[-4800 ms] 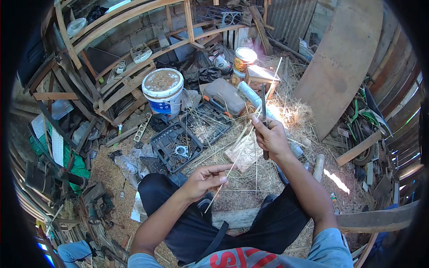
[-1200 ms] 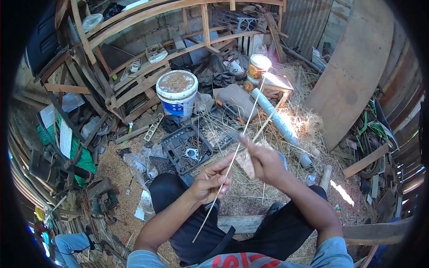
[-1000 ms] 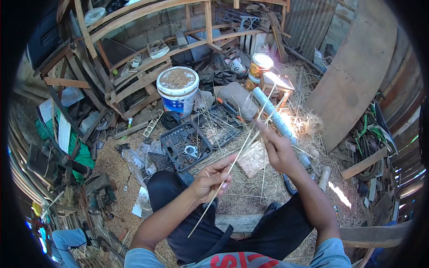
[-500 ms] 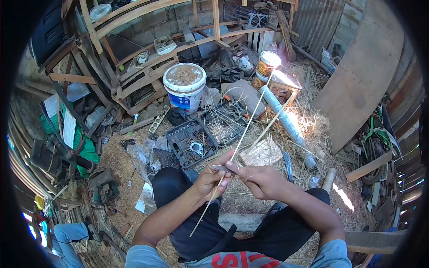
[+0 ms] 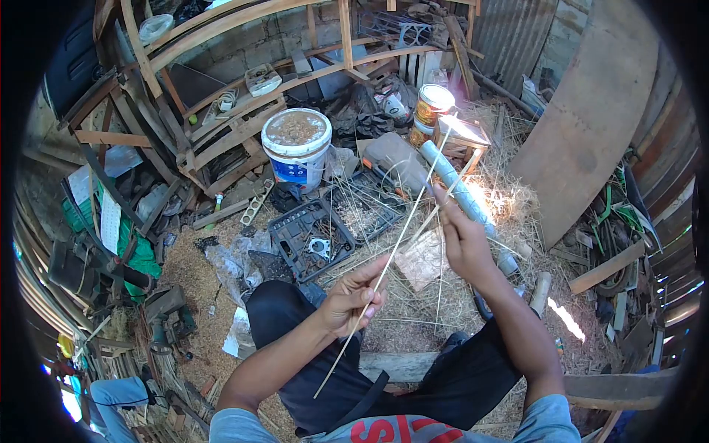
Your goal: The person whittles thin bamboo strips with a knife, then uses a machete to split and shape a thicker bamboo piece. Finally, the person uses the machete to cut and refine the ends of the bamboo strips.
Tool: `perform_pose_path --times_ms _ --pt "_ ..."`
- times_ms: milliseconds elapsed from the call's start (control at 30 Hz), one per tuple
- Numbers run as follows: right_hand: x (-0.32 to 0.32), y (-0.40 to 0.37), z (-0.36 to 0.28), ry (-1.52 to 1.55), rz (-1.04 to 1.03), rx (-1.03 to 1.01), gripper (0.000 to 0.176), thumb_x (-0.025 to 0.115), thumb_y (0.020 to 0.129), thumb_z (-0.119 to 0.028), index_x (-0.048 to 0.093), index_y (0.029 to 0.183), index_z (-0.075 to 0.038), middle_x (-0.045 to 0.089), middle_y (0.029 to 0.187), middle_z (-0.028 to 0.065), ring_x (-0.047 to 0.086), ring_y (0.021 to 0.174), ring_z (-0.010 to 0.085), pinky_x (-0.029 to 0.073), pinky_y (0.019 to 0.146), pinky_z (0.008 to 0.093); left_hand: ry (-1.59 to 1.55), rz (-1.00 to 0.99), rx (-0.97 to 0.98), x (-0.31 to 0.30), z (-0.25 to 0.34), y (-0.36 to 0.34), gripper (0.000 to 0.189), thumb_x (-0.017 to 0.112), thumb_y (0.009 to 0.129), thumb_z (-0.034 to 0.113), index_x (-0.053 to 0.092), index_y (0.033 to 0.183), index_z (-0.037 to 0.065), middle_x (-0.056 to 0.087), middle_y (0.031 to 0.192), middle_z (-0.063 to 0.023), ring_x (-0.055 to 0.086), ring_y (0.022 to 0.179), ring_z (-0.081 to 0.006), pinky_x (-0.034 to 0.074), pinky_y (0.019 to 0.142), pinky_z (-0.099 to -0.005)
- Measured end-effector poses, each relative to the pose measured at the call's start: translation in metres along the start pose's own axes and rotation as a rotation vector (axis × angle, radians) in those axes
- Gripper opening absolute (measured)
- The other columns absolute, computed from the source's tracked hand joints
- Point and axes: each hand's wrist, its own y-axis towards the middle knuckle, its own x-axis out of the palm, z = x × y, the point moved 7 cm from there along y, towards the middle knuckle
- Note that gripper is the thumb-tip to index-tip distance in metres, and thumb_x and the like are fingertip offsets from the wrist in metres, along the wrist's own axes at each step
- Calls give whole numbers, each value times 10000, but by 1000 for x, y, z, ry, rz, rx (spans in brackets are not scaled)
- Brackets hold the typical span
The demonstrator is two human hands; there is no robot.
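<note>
My left hand (image 5: 353, 301) is closed in a pinch around a long, thin, pale wooden strip (image 5: 399, 238). The strip slants from above my left thigh up toward the small wooden frame, its lower end sticking out below my fingers. Beside the strip's upper part is my right hand (image 5: 467, 240), closed around a knife whose blade (image 5: 430, 177) is blurred and points away from me; its handle is hidden in my fist. A thin pale strand (image 5: 441, 288) shows below my right hand. Under the strip on the ground lies a flat, light brown piece (image 5: 421, 258).
A white and blue bucket (image 5: 297, 151) stands ahead, near an open black tool case (image 5: 312, 238). To the right are stacked yellow tins (image 5: 432, 103), a light blue pipe (image 5: 461, 188) and a leaning board (image 5: 591, 118). Shavings and straw cover the floor around my legs.
My right hand with the knife has moved forward and right along the strip, away from my left hand. My left hand still pinches the strip in about the same place.
</note>
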Motion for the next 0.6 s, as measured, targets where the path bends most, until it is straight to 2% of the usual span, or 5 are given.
perform_pose_path --times_ms 33,233,300,400,600 --pt "-5 2 4 44 1 82 600 518 887 -23 417 1465 -151 657 867 190 645 659 320 522 590 382 -8 31 5 -3 0 0 657 654 911 88 346 1491 77 584 898 -60 560 666 -86 512 490 -173" --pt "45 -40 -48 202 -306 -385 593 566 884 -35 441 1451 -156 658 866 179 650 703 328 529 619 377 -38 136 54 -11 8 1 658 645 910 68 345 1495 98 638 896 -50 576 644 -89 515 483 -184" --pt "52 -47 -68 244 -358 -346 603 582 877 -42 448 1448 -181 657 851 167 653 717 329 530 616 382 -62 122 37 -5 9 -3 651 640 913 66 349 1494 105 648 905 -49 578 643 -90 512 481 -184" --pt "46 -43 -68 93 -321 -327 594 553 827 59 514 1399 -93 655 856 150 654 670 293 530 635 368 -3 119 22 -6 11 -5 653 632 917 72 339 1500 107 618 867 -51 568 651 -89 515 481 -187" --pt "26 -21 -51 23 -124 -275 584 530 848 68 492 1414 -74 640 803 140 643 661 282 523 643 340 102 -34 12 4 8 0 680 613 912 40 306 1515 105 504 786 -52 538 661 -95 516 480 -189"
